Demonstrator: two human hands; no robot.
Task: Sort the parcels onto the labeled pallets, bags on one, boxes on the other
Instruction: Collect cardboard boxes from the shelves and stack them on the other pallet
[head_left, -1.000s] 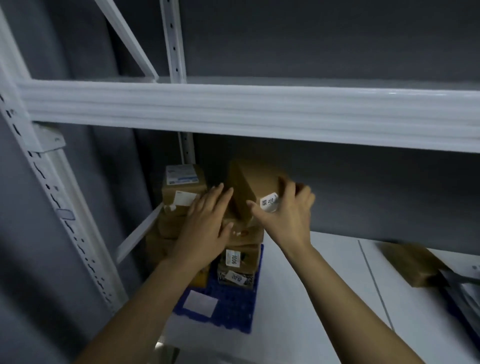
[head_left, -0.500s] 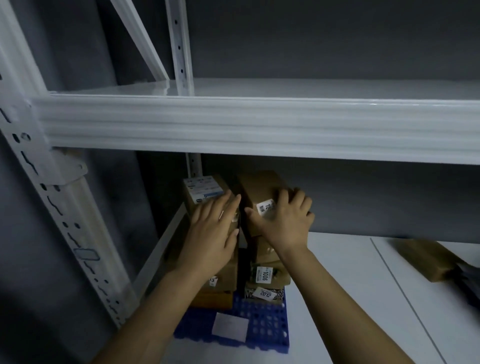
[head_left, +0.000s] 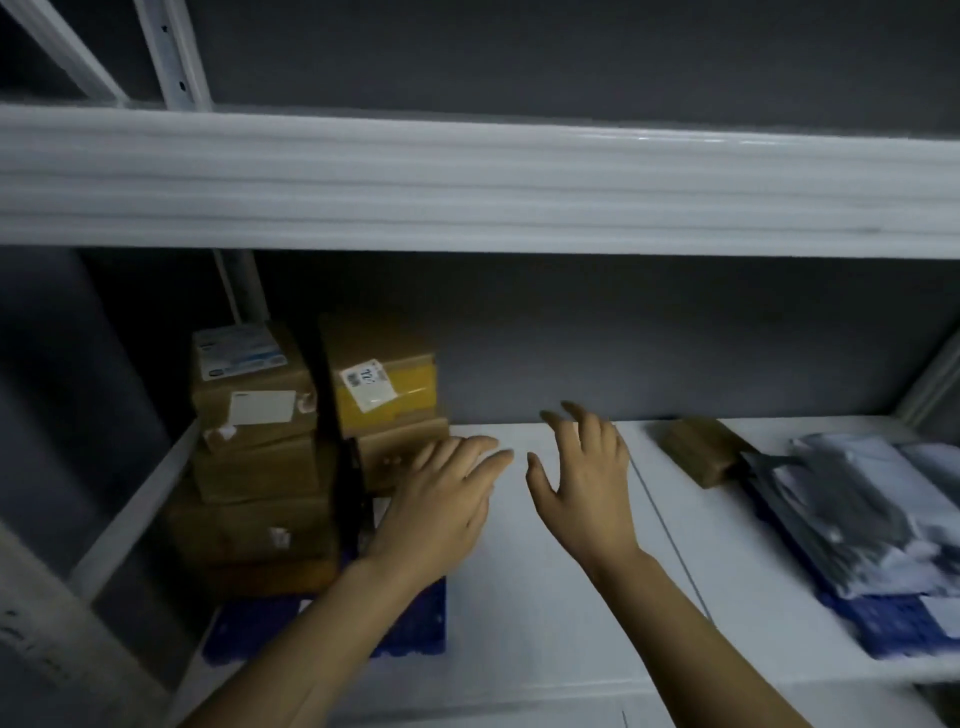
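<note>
Neither hand gripped anything: the left hand (head_left: 441, 499) lay flat with its fingers straight, and the right hand (head_left: 582, 478) hung beside it with its fingers spread and loosely bent. Both were over the white lower shelf (head_left: 545, 597), close together but apart. The white upper beam (head_left: 467, 182) of the rack crossed the whole view above them.

On the left end of the shelf, cardboard boxes (head_left: 260, 467) stood in two side-by-side columns on the blue left pallet (head_left: 431, 623), hard against the dark back wall. The left hand overlapped the lower right boxes in the view (whether it touched them could not be told).

At the far right, a pile of grey bags (head_left: 841, 499) lay on the blue right pallet (head_left: 883, 623), well apart from the stack. A lone box (head_left: 698, 452) sat on the bare shelf just beside the bags, off either pallet.

Topping the right column was the yellow-taped box (head_left: 382, 374), upright, with a white label (head_left: 366, 384) stuck at a slant on its front. Its print was too blurred to read.
</note>
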